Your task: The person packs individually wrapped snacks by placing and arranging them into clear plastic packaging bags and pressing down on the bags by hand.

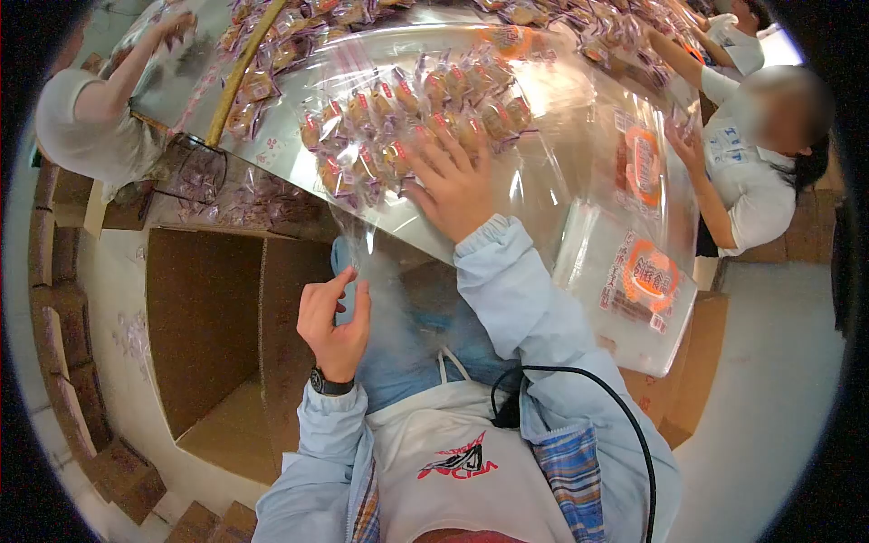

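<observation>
Two rows of small wrapped pastries (362, 113) lie in a clear plastic bag on the shiny metal table (281, 140). My right hand (453, 181) rests palm down on the near right part of them, its fingers spread. Lower left, off the table edge, my left hand (333, 324) is raised with thumb and forefinger apart, close under the bag's loose plastic end (355, 237). Nothing shows between those fingers. To the right lies a stack of flat clear bags with orange print (647, 276).
An open cardboard box (208, 317) stands below the table's left edge. More wrapped pastries (344, 14) cover the far side, near a yellow pole (240, 72) with a wire basket (199, 167). Co-workers stand at left (81, 127) and right (751, 172). A black cable crosses my right sleeve.
</observation>
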A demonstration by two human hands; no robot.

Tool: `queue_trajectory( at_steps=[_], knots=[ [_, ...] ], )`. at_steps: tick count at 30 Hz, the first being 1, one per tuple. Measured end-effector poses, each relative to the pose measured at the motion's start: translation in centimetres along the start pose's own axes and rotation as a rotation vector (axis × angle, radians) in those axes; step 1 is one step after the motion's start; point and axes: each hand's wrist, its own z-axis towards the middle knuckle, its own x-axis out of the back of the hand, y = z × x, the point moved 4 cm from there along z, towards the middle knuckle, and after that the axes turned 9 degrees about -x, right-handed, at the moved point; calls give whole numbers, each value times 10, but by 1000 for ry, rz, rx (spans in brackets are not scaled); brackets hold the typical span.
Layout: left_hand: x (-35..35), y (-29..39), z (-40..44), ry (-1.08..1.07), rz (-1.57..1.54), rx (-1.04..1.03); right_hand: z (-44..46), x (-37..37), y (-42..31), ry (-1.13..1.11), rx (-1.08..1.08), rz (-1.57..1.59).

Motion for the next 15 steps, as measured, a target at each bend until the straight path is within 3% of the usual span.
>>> queue_trajectory(
  at_steps=[5, 9, 12, 15],
  knots=[
    [0, -5, -1, 29, 28, -66, -2, -11, -11, 124, 0, 104],
    [5, -7, 6, 39, 69, -97, 0, -2, -8, -18, 35, 180],
    [8, -8, 0, 28, 78, -81, 4, 17, -1, 42, -58, -54],
    [4, -9, -5, 23, 79, -86, -4, -4, 12, 65, -43, -11]
  ],
)
